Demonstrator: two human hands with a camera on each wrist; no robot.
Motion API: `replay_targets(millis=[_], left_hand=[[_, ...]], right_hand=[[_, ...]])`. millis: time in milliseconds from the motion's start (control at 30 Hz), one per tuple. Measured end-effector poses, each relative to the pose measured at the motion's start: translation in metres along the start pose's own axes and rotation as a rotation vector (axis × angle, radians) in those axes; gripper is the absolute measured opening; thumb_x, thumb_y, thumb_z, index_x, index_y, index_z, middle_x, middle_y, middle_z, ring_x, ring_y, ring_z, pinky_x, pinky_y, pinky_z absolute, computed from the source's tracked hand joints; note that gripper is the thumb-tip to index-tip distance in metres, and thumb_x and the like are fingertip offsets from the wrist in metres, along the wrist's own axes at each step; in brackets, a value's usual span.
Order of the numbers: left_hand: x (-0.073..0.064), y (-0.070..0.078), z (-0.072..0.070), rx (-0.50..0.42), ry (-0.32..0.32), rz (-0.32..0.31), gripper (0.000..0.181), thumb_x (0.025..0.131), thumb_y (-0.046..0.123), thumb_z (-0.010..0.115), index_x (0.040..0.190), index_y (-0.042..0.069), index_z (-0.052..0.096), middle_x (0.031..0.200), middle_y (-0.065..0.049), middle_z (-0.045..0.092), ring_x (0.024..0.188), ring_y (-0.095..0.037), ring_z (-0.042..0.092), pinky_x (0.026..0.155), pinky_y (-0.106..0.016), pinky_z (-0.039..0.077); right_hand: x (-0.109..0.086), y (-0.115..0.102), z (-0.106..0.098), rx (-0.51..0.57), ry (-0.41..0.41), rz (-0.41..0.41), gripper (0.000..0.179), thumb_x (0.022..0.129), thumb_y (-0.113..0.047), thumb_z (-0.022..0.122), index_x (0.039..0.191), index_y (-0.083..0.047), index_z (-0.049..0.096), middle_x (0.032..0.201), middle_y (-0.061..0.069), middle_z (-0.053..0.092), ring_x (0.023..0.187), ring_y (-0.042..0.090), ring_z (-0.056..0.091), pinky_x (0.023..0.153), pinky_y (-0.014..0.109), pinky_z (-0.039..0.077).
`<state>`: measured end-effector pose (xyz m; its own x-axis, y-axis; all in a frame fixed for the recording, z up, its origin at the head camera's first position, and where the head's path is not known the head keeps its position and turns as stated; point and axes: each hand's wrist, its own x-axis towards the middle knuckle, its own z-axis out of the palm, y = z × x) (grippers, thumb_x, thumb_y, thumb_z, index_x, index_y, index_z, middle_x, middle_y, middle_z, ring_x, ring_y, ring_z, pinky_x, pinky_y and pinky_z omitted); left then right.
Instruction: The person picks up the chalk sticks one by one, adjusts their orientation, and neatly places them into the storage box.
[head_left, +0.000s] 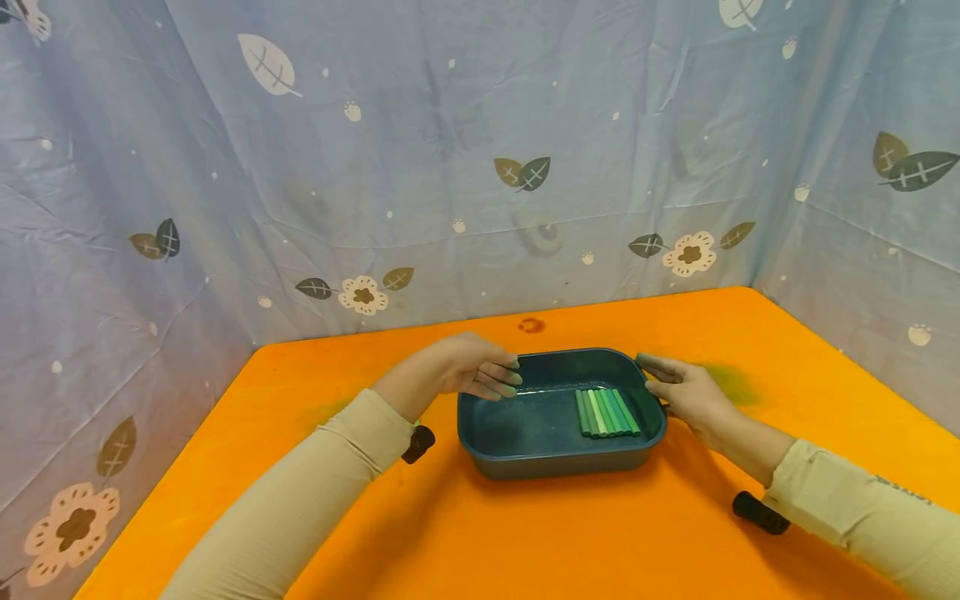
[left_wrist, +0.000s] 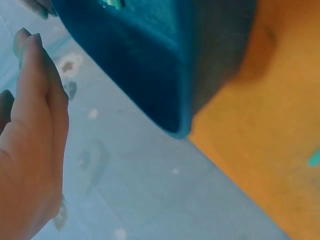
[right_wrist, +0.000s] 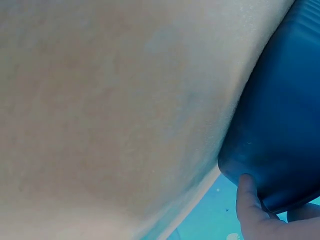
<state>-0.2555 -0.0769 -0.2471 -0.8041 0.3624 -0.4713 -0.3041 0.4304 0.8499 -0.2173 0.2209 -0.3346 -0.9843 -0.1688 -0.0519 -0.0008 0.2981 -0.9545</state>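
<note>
A dark blue-green rectangular baking dish (head_left: pixel 555 462) rests on the orange table. Several slim green sticks, like chalk or pastels (head_left: pixel 607 412), lie side by side in its right half. My left hand (head_left: pixel 483 367) hovers over the dish's far left corner, its fingers loosely extended and holding nothing. The left wrist view shows that hand (left_wrist: pixel 37 130) apart from the rim. At the right end, my right hand (head_left: pixel 690 392) touches the dish with extended thumb and fingers. In the right wrist view, one finger (right_wrist: pixel 248 197) lies against the outer wall; the rest is partly hidden.
An orange cloth (head_left: pixel 517 542) covers the table, with a reddish ring mark (head_left: pixel 532 325) behind the dish. A blue-grey patterned curtain (head_left: pixel 450 167) encloses the back and sides. Dark wrist cameras (head_left: pixel 760 512) sit under the sleeves.
</note>
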Motion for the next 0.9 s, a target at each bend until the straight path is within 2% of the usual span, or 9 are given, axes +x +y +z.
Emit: replay_targets(millis=[133,267,367,567,733,800,900], left_hand=[[-0.006,-0.013,-0.012,0.001,0.019,0.009,0.037,0.103,0.015,0.051,0.133,-0.006,0.051,0.113,-0.019,0.067,0.080,-0.018,0.068,0.083,-0.031,0.056],[-0.008,-0.029,-0.022,-0.033,0.029,0.016,0.039,0.103,0.013,0.050,0.135,-0.009,0.048,0.096,-0.011,0.069,0.080,-0.019,0.068,0.081,-0.031,0.057],[-0.010,-0.039,-0.027,-0.058,0.025,0.026,0.039,0.103,0.013,0.050,0.134,-0.011,0.048,0.093,-0.009,0.068,0.080,-0.019,0.068,0.080,-0.031,0.057],[-0.014,-0.052,-0.031,-0.070,0.018,0.056,0.039,0.104,0.012,0.048,0.133,-0.013,0.047,0.107,-0.017,0.068,0.088,-0.023,0.069,0.083,-0.033,0.057],[-0.019,-0.061,-0.037,-0.086,0.030,0.059,0.041,0.104,0.014,0.048,0.134,-0.014,0.046,0.111,-0.019,0.066,0.092,-0.025,0.068,0.082,-0.033,0.057],[-0.015,-0.068,-0.042,-0.085,0.046,0.057,0.041,0.104,0.015,0.048,0.135,-0.012,0.046,0.115,-0.021,0.065,0.097,-0.029,0.067,0.084,-0.035,0.057],[-0.014,-0.078,-0.049,-0.076,0.029,0.108,0.039,0.102,0.015,0.053,0.134,-0.007,0.050,0.124,-0.023,0.061,0.103,-0.033,0.065,0.085,-0.039,0.057]], right_hand=[[0.001,0.000,-0.001,-0.002,0.003,0.004,0.055,0.105,-0.005,0.040,0.153,0.003,0.015,0.156,0.027,0.015,0.138,0.050,0.024,0.096,0.047,0.048],[0.000,0.001,-0.001,-0.004,0.005,0.017,0.055,0.105,-0.006,0.040,0.154,0.002,0.014,0.156,0.027,0.014,0.138,0.051,0.020,0.101,0.055,0.042],[-0.001,0.003,-0.001,-0.006,0.002,0.019,0.056,0.105,-0.006,0.040,0.154,0.002,0.013,0.157,0.027,0.013,0.138,0.051,0.019,0.103,0.057,0.040],[-0.002,0.004,-0.001,-0.004,-0.002,0.009,0.055,0.105,-0.004,0.039,0.153,0.003,0.013,0.156,0.028,0.013,0.138,0.051,0.020,0.102,0.056,0.041],[-0.001,0.003,-0.001,-0.009,-0.003,0.003,0.055,0.105,-0.004,0.039,0.153,0.003,0.014,0.156,0.028,0.013,0.138,0.052,0.020,0.102,0.056,0.041],[-0.001,0.003,-0.001,-0.009,-0.004,0.003,0.055,0.105,-0.004,0.039,0.153,0.003,0.014,0.156,0.028,0.013,0.138,0.052,0.020,0.102,0.057,0.041],[-0.001,0.002,0.000,-0.008,-0.003,0.005,0.055,0.105,-0.004,0.039,0.154,0.003,0.014,0.156,0.028,0.013,0.138,0.052,0.020,0.103,0.058,0.040]])
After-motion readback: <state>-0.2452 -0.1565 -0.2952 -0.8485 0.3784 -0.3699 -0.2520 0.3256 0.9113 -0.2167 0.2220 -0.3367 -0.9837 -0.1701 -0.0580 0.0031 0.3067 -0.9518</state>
